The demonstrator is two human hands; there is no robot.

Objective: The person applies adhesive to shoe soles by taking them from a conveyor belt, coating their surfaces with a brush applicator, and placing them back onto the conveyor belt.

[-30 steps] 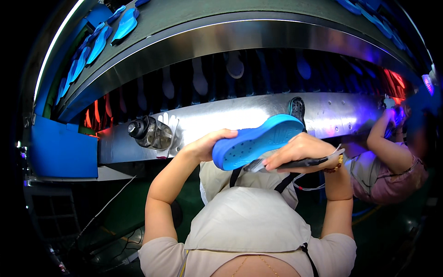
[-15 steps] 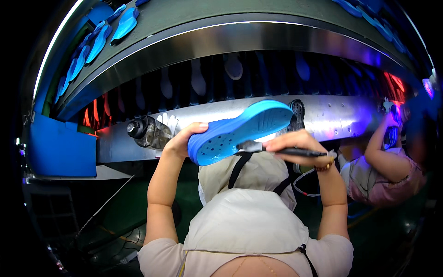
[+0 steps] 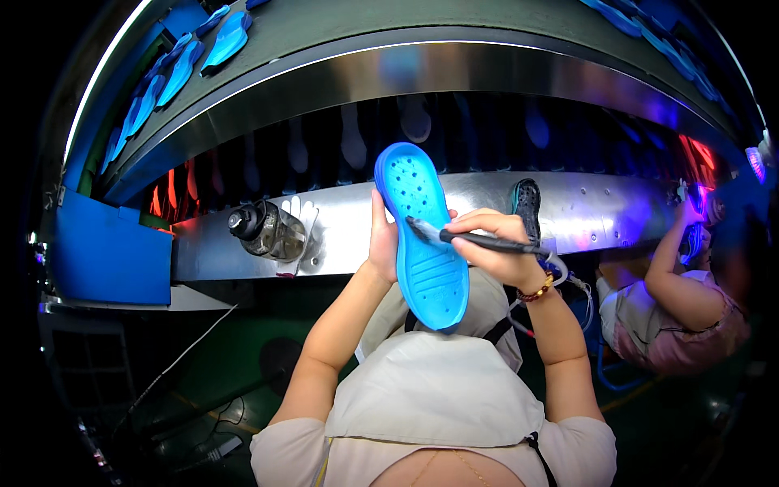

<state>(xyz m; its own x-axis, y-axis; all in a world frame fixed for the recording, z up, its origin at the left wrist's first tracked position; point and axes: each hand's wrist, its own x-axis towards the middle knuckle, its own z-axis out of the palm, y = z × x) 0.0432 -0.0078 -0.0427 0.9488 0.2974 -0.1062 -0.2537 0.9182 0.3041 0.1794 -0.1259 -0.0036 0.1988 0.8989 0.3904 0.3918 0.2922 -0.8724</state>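
Note:
A bright blue shoe sole (image 3: 434, 280) stands steeply over my lap, its dished inner side facing me, with small holes toward its upper end and ridges lower down. My left hand (image 3: 384, 242) is closed on its left edge, the thumb along the side; the other fingers are hidden behind it. In my right hand (image 3: 501, 247) is a brush (image 3: 426, 230) with a black handle, and its bristles lie against the middle of the sole. A clear hose (image 3: 558, 263) runs from the handle's end past my wrist.
On the metal bench (image 3: 341, 235) are a dark bottle (image 3: 264, 229), a white glove (image 3: 306, 215) and a dark perforated sole (image 3: 527, 209). Soles fill the shadowed rack behind. Blue soles (image 3: 227, 42) lie on the green conveyor (image 3: 357, 18). At right, a co-worker (image 3: 677, 288) handles a blue piece.
The sole has swung from a slant to nearly upright, its holed end now at the top. My left hand has moved right with it, and the brush tip has shifted up along the inner side.

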